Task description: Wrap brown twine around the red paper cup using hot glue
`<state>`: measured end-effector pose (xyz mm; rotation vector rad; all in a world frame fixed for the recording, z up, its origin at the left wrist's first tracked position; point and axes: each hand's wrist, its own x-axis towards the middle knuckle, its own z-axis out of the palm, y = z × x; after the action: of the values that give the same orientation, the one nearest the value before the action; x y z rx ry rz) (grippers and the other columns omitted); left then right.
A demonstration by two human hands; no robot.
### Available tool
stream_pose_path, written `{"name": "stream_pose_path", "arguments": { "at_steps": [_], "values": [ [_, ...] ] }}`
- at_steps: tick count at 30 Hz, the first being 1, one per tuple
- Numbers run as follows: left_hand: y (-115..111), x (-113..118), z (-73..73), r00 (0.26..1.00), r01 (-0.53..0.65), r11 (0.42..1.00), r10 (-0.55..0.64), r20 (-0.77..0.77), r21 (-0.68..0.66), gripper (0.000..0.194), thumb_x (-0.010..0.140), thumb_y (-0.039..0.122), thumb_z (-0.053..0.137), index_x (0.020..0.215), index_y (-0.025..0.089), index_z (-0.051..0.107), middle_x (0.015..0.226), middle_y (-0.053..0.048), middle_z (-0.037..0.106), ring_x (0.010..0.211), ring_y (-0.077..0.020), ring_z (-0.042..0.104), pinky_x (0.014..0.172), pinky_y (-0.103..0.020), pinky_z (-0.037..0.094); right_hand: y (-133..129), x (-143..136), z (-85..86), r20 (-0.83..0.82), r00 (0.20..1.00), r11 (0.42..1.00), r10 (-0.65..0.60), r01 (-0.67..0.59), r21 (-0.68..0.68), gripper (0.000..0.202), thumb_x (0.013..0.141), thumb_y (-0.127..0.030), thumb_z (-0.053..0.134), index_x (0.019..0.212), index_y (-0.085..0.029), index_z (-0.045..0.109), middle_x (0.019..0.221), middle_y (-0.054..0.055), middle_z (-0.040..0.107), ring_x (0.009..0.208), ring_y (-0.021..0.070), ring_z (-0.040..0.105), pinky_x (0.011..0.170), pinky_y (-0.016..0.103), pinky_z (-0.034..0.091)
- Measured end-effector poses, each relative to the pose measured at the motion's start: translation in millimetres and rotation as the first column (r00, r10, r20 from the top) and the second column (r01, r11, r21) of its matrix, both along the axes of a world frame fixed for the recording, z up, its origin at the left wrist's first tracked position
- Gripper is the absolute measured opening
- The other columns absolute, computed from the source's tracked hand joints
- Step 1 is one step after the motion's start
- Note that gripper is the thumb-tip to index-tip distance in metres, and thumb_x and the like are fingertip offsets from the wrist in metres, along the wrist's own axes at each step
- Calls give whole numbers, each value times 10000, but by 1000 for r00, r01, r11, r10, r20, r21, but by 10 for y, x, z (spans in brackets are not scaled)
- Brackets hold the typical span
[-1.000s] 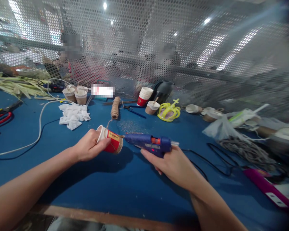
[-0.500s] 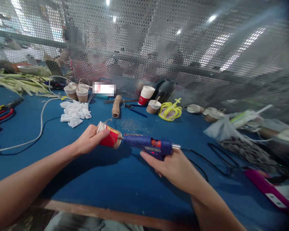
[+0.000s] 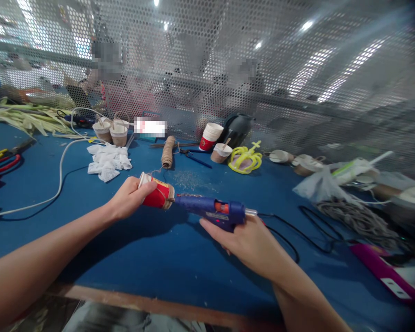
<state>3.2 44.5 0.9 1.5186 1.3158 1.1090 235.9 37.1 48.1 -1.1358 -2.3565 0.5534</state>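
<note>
My left hand [image 3: 130,197] is closed around a red paper cup [image 3: 158,195], held tilted on its side above the table. Brown twine is wrapped about the cup's right end, and a strand runs back to a twine roll [image 3: 168,152]. In my right hand [image 3: 244,237] is a blue hot glue gun [image 3: 207,208], gripped by its handle, with a small red light lit. Its nozzle points left and meets the cup at the twine-wrapped end; whether it touches is hard to tell.
Crumpled white tissue [image 3: 109,161], pliers [image 3: 197,158], stacked paper cups [image 3: 210,136] and a yellow crown-shaped piece [image 3: 245,159] stand beyond my hands on the blue table [image 3: 180,267]. A purple power strip [image 3: 383,272] lies right. Perforated metal screen [image 3: 193,60] rises behind.
The cup has turned slightly in my left hand, and its twine-wrapped end sits a little higher. The glue gun has shifted slightly left with my right hand.
</note>
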Motion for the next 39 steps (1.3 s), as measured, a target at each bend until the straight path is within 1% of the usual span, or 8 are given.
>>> {"name": "stream_pose_path", "arguments": {
  "at_steps": [6,10,14,20,23,28,32,39],
  "values": [
    [-30,-40,-39,986,99,973,-69,-149,206,401,828,387,376,510,149,429,508,35,333,484,-78,287,446,-219,231,5,-13,65,-74,997,999,-31,29,-29,185,761,-271,540,585,-220,562,389,-38,484,515,158,551,523,263,432],
    [-65,-40,-33,967,180,932,-109,-230,315,389,857,320,360,520,144,443,495,37,339,470,-74,290,442,-216,240,20,-1,85,-89,995,999,-34,32,-21,195,760,-267,537,572,-218,546,414,-32,513,523,158,559,525,260,435],
    [-87,-30,-20,951,230,876,-111,-287,424,381,858,255,366,488,163,364,467,46,311,449,-69,267,439,-221,233,25,1,92,-82,994,998,-66,67,-2,187,745,-269,554,566,-217,539,459,-19,552,556,165,572,522,261,435],
    [-107,-13,6,934,312,793,-155,-321,523,367,848,185,372,485,175,312,459,50,293,440,-69,250,443,-231,228,34,3,91,-55,991,979,-119,108,-171,224,754,-288,545,547,-209,515,369,-46,472,386,124,488,435,250,393],
    [-107,-20,-8,943,298,822,-176,-281,485,361,854,210,372,496,172,342,471,46,305,451,-73,259,447,-232,233,76,3,87,-66,985,941,-161,133,-311,213,757,-324,548,594,-191,510,362,-59,450,338,101,454,417,239,390],
    [-71,-26,-52,986,167,945,-152,-74,283,403,846,333,390,480,164,385,470,48,300,449,-70,238,432,-225,222,361,31,1,-253,934,884,-253,117,-452,177,726,-320,594,757,-169,507,446,-69,478,376,81,447,398,213,388],
    [-26,-6,-83,990,75,992,-86,115,98,419,784,425,430,455,169,383,442,46,307,430,-66,227,412,-224,189,760,65,-160,-185,901,886,-392,316,-340,130,737,-267,587,745,-150,533,660,27,613,539,102,557,518,231,458],
    [19,30,-122,968,53,999,-54,244,10,418,724,477,483,463,165,387,452,48,318,437,-59,238,426,-220,164,1250,40,-437,42,876,860,-481,480,-174,316,783,-277,537,487,-186,476,517,74,580,535,186,580,543,314,443]
  ]
}}
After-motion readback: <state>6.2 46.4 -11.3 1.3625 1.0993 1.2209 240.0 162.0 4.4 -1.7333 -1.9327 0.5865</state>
